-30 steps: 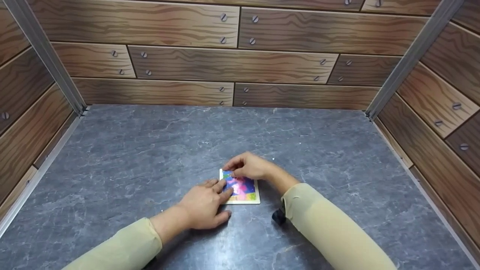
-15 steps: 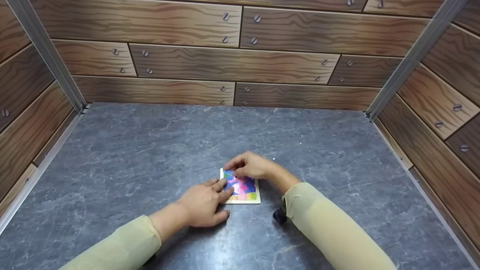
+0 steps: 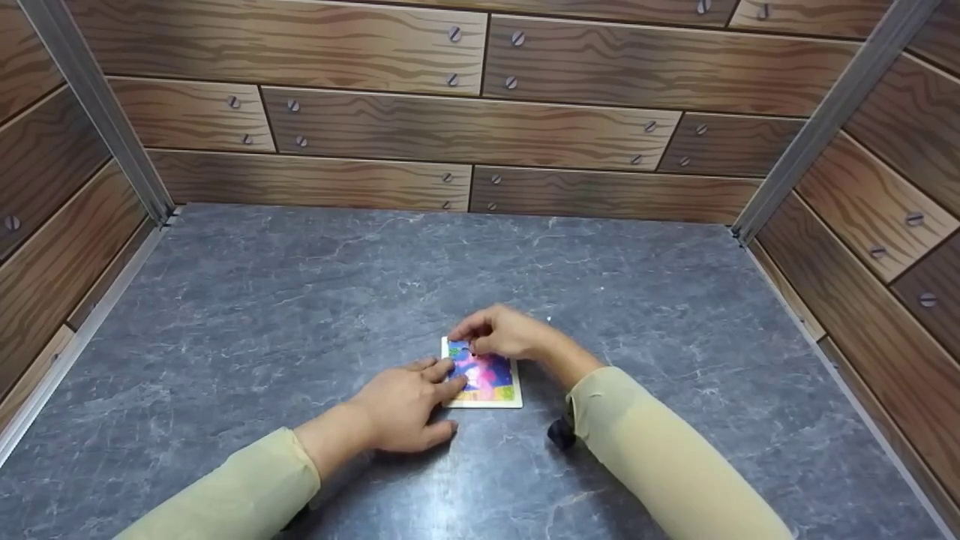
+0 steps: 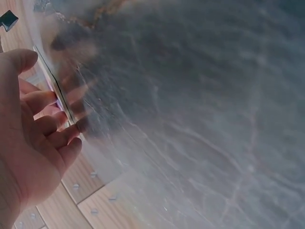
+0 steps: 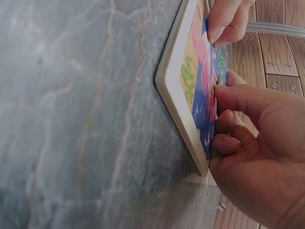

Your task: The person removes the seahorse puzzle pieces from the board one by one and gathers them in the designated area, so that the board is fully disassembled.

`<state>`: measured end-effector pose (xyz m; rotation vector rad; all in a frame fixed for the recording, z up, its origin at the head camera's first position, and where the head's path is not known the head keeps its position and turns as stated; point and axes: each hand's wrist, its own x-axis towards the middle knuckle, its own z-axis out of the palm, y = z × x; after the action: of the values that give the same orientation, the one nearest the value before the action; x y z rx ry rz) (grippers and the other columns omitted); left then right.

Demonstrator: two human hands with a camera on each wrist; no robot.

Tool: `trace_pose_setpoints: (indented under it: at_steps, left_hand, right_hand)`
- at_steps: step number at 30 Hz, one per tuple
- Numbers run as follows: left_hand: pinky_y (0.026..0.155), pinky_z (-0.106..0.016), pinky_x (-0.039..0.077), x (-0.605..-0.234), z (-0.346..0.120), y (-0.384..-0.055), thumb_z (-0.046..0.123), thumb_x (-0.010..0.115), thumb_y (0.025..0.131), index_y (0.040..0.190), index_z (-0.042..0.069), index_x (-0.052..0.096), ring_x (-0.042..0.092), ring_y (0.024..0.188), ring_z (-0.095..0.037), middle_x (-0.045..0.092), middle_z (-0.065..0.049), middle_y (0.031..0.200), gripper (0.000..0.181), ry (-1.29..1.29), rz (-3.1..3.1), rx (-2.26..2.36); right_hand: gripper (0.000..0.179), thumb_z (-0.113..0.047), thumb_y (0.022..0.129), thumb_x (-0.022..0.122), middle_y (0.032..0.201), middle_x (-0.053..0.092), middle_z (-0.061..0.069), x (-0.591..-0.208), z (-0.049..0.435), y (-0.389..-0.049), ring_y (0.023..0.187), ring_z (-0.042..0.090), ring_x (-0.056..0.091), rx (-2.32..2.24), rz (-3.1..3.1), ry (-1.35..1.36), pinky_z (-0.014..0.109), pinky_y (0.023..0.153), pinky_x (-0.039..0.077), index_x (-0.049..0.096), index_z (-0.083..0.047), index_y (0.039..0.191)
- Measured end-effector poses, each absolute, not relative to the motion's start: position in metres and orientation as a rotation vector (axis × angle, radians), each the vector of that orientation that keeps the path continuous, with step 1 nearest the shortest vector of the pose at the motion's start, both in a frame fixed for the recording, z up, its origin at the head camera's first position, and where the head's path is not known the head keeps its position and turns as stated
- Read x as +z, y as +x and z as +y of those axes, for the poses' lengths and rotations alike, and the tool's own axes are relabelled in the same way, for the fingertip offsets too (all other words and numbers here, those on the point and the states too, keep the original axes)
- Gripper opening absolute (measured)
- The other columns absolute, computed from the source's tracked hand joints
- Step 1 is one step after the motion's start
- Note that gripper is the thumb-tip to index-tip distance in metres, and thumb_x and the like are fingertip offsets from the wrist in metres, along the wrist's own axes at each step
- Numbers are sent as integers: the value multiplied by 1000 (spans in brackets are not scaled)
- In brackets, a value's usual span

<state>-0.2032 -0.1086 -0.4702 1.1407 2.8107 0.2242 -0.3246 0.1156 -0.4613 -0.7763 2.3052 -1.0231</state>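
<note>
While the left hand [image 3: 405, 411] rested spread fingers on the picture board [image 3: 491, 381], roughly midway between the table's [image 3: 300, 300] side edges, the right hand [image 3: 508, 334] touched the board's far part; whether it pinched anything, I couldn't tell.

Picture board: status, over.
Left grip on picture board, left side. Right grip touching far part. Board flat on table. Both grips partly cover it.

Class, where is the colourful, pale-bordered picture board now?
In the head view, the board lies below centre on the grey marbled tabletop, partly beneath the left hand and right hand.
</note>
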Motion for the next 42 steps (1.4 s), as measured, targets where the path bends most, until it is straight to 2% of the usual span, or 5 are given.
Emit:
trace_pose_setpoints:
  at_steps: [10, 19, 29, 38, 42]
  left_hand:
    - [119, -50, 42, -472, -111, -205, 50, 54, 105, 159, 10, 50, 47, 146, -44, 43, -23, 163, 68, 1127, 2787, 260]
    - [120, -49, 41, -471, -114, -205, 50, 56, 104, 155, 8, 55, 51, 144, -37, 52, -18, 158, 67, 1180, 2842, 217]
    - [121, -50, 39, -472, -112, -204, 52, 54, 105, 155, 7, 55, 50, 146, -34, 50, -19, 159, 67, 1191, 2840, 156]
    - [119, -50, 41, -471, -112, -204, 50, 55, 105, 155, 6, 54, 51, 145, -37, 49, -20, 159, 67, 1201, 2820, 183]
    - [119, -50, 42, -472, -113, -205, 51, 55, 105, 155, 6, 55, 51, 144, -38, 50, -20, 159, 67, 1207, 2821, 203]
  right_hand:
    - [36, 3, 96, 68, 106, 74, 6, -463, 118, -323, 84, 10, 60, -1041, 2287, -770, 21, 72, 51, 76, -4, 131]
    - [37, 3, 95, 69, 103, 72, 4, -465, 120, -323, 84, 9, 60, -1078, 2260, -759, 22, 73, 50, 74, -3, 131]
    - [32, 3, 97, 69, 103, 72, 7, -465, 120, -321, 80, 8, 60, -1095, 2265, -792, 21, 71, 51, 73, 1, 129]
    - [36, 1, 94, 75, 109, 70, 5, -468, 122, -321, 93, 11, 59, -1103, 2248, -849, 25, 82, 51, 73, -2, 130]
    - [38, 0, 92, 76, 111, 70, 6, -469, 121, -320, 93, 11, 58, -1103, 2259, -875, 26, 83, 49, 73, -2, 130]
